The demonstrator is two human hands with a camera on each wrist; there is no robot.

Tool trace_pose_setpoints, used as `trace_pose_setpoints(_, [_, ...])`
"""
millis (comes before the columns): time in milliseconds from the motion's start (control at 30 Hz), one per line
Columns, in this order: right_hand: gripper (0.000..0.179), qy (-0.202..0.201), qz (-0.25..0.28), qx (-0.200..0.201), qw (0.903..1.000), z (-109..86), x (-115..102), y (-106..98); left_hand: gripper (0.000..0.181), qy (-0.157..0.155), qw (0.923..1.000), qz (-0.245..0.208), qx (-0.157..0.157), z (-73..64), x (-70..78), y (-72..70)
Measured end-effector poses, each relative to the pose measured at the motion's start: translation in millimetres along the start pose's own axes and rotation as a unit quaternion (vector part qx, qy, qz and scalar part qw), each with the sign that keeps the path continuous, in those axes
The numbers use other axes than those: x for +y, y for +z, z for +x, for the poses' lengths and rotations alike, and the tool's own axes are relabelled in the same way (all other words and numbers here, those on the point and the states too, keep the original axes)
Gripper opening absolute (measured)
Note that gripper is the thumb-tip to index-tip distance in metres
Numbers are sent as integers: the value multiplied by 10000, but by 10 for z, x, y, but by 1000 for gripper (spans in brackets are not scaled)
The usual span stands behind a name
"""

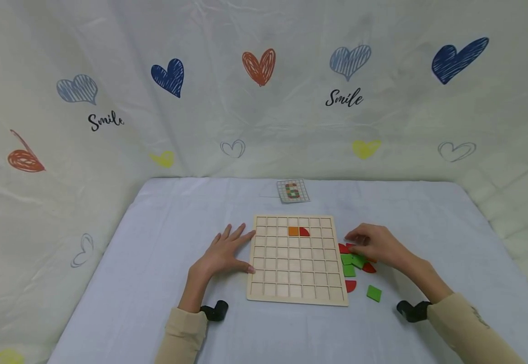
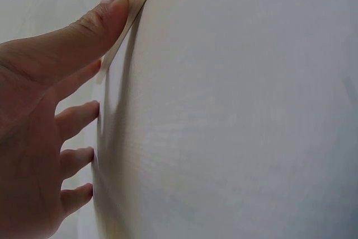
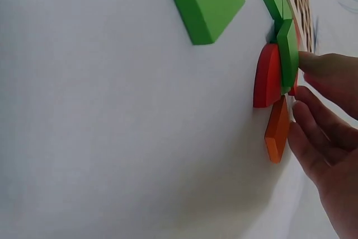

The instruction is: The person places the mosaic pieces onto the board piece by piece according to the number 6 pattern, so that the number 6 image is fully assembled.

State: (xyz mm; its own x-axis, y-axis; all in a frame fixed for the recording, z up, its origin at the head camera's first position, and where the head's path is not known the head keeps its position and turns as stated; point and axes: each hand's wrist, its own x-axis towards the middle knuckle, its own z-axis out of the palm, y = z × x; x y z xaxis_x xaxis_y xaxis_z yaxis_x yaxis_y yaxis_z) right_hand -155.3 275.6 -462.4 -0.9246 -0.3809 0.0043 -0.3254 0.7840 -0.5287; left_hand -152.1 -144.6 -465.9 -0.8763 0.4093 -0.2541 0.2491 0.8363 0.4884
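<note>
A wooden grid board [image 1: 297,298] lies on the table, with an orange square [image 1: 293,231] and a red quarter-round piece [image 1: 304,231] side by side in its upper cells. My left hand [image 1: 223,255] has its fingers spread, thumb and index fingertip touching the board's left edge; the left wrist view shows the thumb [image 2: 106,23] on that edge. Right of the board, my right hand [image 1: 378,245] hovers low over a pile of loose pieces, its fingers loosely bent and apart from the thumb. Near that thumb are a green square [image 3: 288,54], a red piece [image 3: 267,76] and an orange piece [image 3: 277,130].
A small pattern card [image 1: 293,191] with a coloured figure lies behind the board. One green square [image 1: 374,293] and a red quarter-round [image 1: 350,286] lie apart, closer to the front. A white cloth [image 1: 191,202] covers the table, and a printed curtain hangs behind.
</note>
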Motion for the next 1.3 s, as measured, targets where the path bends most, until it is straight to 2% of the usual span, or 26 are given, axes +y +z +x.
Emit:
trace_pose_setpoints(267, [18,-118,-125,-76,9998,-61,18,-23,101,1,10000,-46,3,-13,10,-10])
trace_pose_setpoints(433, [17,-49,-126,-146,9998,-77,9,-43,101,40,10000,-46,18,-18,7,-7])
trace_pose_setpoints(800, [19,295,133,-437,9985,-31,-26,-34,102,17,10000,-78,7,-8,-3,-4])
trace_pose_setpoints(1033, [25,141,155,-513,9985,-1,-69,1,102,45,10000,-37,35,-3,-24,21])
trace_pose_setpoints(1300, [24,197,146,-571,9981,48,-103,21,102,37,10000,-16,44,-8,-30,14])
